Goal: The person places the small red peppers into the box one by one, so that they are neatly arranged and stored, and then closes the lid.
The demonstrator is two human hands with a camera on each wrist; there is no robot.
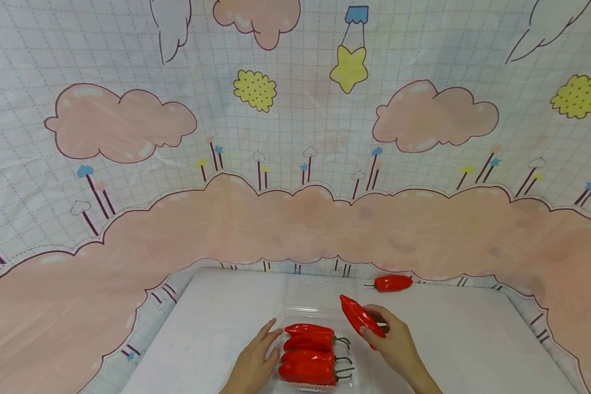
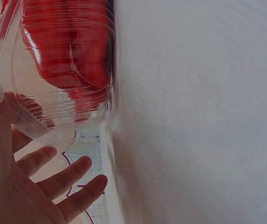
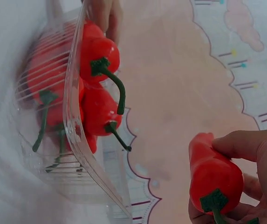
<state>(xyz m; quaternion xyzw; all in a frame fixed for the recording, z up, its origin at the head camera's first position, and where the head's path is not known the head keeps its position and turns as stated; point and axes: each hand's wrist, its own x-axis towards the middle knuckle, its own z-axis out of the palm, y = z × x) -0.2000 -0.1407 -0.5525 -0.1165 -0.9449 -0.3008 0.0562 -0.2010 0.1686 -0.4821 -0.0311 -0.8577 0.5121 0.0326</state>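
My right hand (image 1: 399, 342) grips a red pepper (image 1: 355, 314) between thumb and fingers, above and right of a clear plastic box (image 1: 360, 377). In the right wrist view that pepper (image 3: 216, 179) shows a green stem at its near end. Several red peppers (image 1: 307, 369) lie stacked in the box, their stems toward the right. At the box's left side is my left hand (image 1: 255, 358), fingers spread and fairly straight. The left wrist view shows the left hand (image 2: 40, 191) against the clear wall (image 2: 54, 126), its thumb partly hidden.
The box's clear lid (image 1: 312, 293) lies folded back behind it on the white table (image 1: 216, 323). Another red pepper (image 1: 394, 283) rests near the table's back edge, to the right. A patterned cloth (image 1: 295, 219) rises behind the table.
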